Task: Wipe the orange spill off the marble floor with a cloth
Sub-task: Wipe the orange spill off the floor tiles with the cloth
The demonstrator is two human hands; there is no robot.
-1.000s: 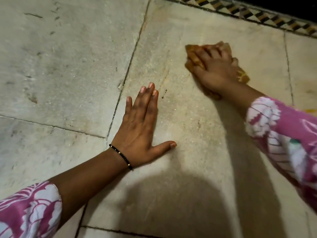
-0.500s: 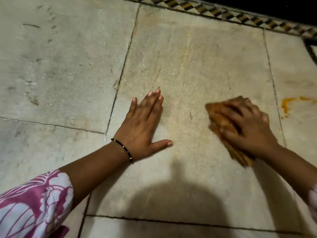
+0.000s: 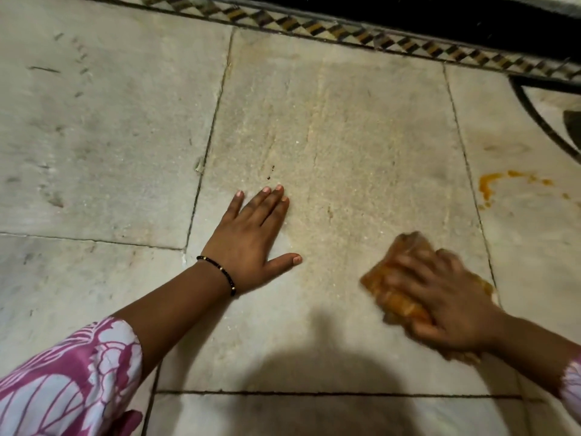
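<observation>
My right hand lies on top of an orange-stained cloth at the lower right of the middle marble slab, pressing it to the floor with spread fingers; hand and cloth are blurred. Flat on the same slab to the left rests my left hand, fingers straight, a black bead bracelet on the wrist. An orange spill curves across the slab to the right, well beyond the cloth. A faint yellowish film covers the middle slab.
A patterned diamond border runs along the far edge, with a dark strip beyond it. Dark inlay lines cross the far right slab. Grout joints separate the slabs. My shadow falls on the near floor.
My right hand has dragged the cloth from the far part of the middle slab down toward me. The left hand has stayed flat in place. The view shifted, bringing the orange spill into sight.
</observation>
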